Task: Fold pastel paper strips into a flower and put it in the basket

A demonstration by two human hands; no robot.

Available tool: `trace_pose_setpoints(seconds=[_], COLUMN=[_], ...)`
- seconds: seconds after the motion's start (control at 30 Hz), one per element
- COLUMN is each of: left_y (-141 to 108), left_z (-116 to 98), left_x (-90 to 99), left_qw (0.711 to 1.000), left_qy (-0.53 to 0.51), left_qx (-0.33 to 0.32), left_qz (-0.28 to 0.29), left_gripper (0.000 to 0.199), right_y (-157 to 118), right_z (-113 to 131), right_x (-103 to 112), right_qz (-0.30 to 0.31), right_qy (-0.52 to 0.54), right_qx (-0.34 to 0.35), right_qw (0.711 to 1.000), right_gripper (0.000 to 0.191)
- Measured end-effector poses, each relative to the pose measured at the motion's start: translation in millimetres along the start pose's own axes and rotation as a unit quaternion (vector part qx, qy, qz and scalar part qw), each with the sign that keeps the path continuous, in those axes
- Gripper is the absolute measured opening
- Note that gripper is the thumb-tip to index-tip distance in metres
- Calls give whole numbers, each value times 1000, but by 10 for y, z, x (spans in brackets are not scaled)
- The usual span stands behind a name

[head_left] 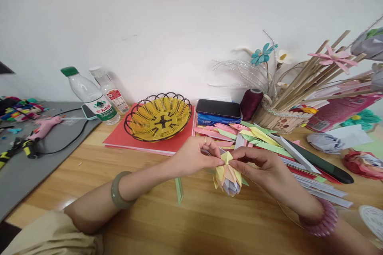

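A folded paper flower [229, 175] in yellow, peach and pale grey hangs above the wooden table, between my two hands. My left hand [199, 154] pinches its top from the left with thumb and fingers. From the right, my right hand [261, 165] pinches the same yellow top with thumb and index finger. Both hands are closed on the paper, and their fingertips nearly meet. A green paper strip [178, 190] lies on the table below my left wrist. Folded coloured strips [239, 133] are piled behind the hands.
A yellow basket [161, 121] rests on red paper [116, 137]. Two bottles [94, 99] stand at the left, near a pink glue gun [46, 126]. A phone [218, 108], thread spool [250, 105] and stick holder [279, 119] stand behind. Scissors or a dark-handled tool [326, 165] lies right.
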State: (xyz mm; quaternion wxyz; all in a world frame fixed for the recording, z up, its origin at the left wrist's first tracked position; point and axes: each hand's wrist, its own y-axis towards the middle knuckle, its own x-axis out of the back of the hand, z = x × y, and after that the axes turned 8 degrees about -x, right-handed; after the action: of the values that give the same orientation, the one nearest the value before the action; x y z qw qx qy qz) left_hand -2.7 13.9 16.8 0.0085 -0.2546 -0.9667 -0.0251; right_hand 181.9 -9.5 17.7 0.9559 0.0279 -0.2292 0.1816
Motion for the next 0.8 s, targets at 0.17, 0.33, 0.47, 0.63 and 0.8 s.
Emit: trace_pose_setpoints(seconds=[0.17,0.33,0.47,0.63,0.8], left_y=[-9,-7,-12,-27,-34], left_z=[11,-3,-11,0,-18], left_x=[-9,-10,-32,-47,-37], left_qw=[1000,1000,1000,1000,1000], left_qy=[16,17,13,1,2], left_qx=[3,5,12,13,7], left_qz=[-13,-11,-12,-13,-11], left_gripper=[14,10,9,10,11], right_y=[11,17,10,14,9], right_z=[3,7,-2,-16,-16], right_x=[-16,-28,-34,-49,-60], right_qz=[-20,-25,-19,-17,-17], right_qy=[-2,-25,-25,-6,9], right_qx=[13,12,11,20,27], right_qw=[1000,999,999,1000,999], right_gripper=[15,16,13,12,13])
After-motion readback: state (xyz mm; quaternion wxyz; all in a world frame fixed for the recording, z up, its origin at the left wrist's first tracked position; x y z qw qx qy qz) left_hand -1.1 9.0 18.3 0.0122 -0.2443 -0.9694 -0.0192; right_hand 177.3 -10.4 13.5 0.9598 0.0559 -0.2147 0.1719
